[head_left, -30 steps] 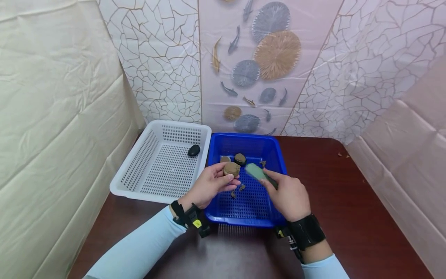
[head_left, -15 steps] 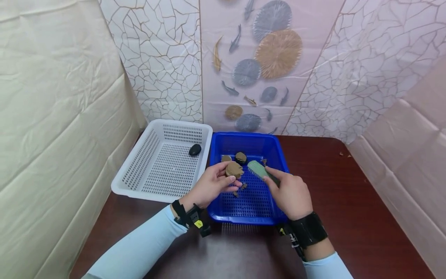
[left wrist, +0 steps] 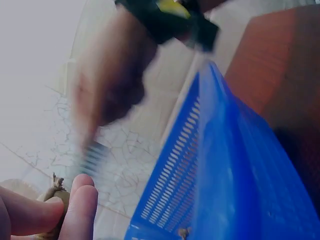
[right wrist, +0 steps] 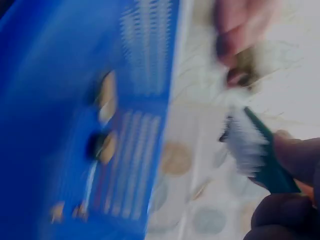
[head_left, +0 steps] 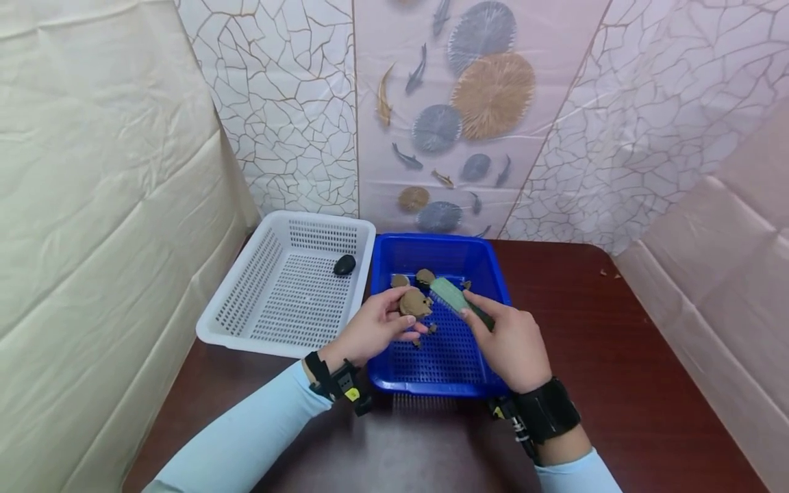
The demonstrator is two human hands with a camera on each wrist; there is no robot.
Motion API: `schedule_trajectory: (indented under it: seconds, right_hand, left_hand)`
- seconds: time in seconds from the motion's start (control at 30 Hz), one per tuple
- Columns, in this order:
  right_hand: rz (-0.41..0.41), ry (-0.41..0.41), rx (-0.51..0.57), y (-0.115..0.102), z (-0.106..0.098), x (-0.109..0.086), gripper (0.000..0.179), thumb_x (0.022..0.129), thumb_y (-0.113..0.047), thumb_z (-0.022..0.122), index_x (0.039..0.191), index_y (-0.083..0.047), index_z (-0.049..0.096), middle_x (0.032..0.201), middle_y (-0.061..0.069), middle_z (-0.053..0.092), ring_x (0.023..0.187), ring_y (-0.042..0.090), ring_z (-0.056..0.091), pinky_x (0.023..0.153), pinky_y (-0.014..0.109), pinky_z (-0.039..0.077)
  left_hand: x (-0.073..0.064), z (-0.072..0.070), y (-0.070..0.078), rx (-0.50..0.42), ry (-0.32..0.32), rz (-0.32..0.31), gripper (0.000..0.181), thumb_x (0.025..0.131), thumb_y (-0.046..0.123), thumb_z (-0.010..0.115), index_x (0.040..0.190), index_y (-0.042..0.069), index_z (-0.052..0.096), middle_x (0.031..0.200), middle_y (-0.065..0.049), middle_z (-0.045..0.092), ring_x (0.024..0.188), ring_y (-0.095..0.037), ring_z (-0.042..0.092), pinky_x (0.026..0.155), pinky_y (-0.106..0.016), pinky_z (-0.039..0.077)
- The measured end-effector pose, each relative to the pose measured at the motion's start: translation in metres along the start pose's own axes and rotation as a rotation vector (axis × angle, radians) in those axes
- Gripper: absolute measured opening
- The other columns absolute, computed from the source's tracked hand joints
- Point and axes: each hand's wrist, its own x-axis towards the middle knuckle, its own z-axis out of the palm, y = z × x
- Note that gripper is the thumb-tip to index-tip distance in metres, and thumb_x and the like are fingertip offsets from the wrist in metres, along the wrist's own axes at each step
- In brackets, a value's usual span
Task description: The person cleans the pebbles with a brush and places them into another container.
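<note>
In the head view my left hand (head_left: 370, 325) grips a round stone (head_left: 411, 305) caked in brown mud, with a small dark patch at its right edge. Thumb and fingers pinch its sides in the left wrist view, where a shred of mud (left wrist: 58, 180) sticks up. My right hand (head_left: 516, 348) holds a green brush (head_left: 448, 293) by its handle, index finger along it. White bristles (right wrist: 245, 142) face the stone in the right wrist view, a small gap away. Both hands are over the blue basket (head_left: 431, 390).
Two more mud-topped stones, one of them dark below (head_left: 424, 277), lie at the blue basket's back left. Mud crumbs (head_left: 433, 329) are scattered in it. The white basket (head_left: 209, 332) on the left contains a smooth black stone (head_left: 344, 265). Small crumbs dot the table's far right.
The brush has swung left and a little up, closer to the stone. The stone has turned slightly in my left hand, and a dark patch now shows at its edge.
</note>
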Motion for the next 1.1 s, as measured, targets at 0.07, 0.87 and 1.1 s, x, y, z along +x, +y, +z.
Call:
schedule_trajectory:
  seconds: [0.07, 0.87, 1.1]
  right_hand:
    - [-0.042, -0.01, 0.075, -0.002, 0.0, 0.0, 0.04, 0.108, -0.031, 0.075, 0.146, -0.017, 0.074, 0.058, -0.007, 0.033, 0.046, 0.016, 0.036, 0.043, 0.029, 0.029]
    - [-0.03, -0.011, 0.04, 0.0, 0.007, 0.0, 0.039, 0.108, -0.029, 0.076, 0.144, -0.016, 0.075, 0.058, -0.007, 0.035, 0.048, 0.014, 0.037, 0.044, 0.028, 0.028]
    - [-0.055, 0.012, 0.12, 0.0, 0.005, -0.002, 0.04, 0.108, -0.029, 0.076, 0.147, -0.019, 0.073, 0.059, -0.007, 0.035, 0.048, 0.014, 0.036, 0.044, 0.028, 0.028]
  left_hand:
    - [0.001, -0.001, 0.0, 0.016, 0.001, -0.01, 0.061, 0.111, -0.012, 0.053, 0.168, -0.001, 0.035, 0.142, -0.026, 0.063, 0.113, -0.038, 0.077, 0.1, -0.045, 0.064]
    - [0.006, 0.002, -0.005, 0.043, 0.039, -0.008, 0.066, 0.106, -0.012, 0.062, 0.167, -0.004, 0.038, 0.147, -0.028, 0.063, 0.112, -0.039, 0.078, 0.097, -0.042, 0.066]
    - [0.005, 0.0, -0.007, -0.017, 0.079, 0.031, 0.063, 0.105, -0.016, 0.061, 0.164, -0.005, 0.041, 0.143, -0.029, 0.065, 0.114, -0.045, 0.076, 0.093, -0.042, 0.067]
